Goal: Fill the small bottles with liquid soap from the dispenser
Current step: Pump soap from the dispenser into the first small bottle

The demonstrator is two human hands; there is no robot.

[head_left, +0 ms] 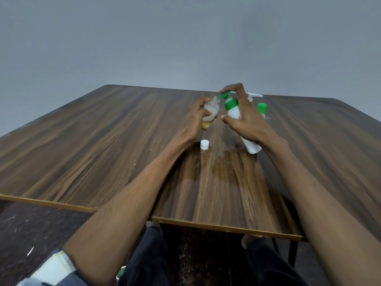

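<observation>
Head view: your left hand [199, 116] grips a small clear bottle [210, 112], uncapped, tilted, yellowish liquid at its base. Your right hand [244, 118] grasps the white dispenser [248, 141], a finger on its green pump [225, 95]; the nozzle meets the bottle mouth. A white cap [204, 144] lies on the surface [103, 141], nearer you. Green-capped bottle [262, 109] stands far right.
</observation>
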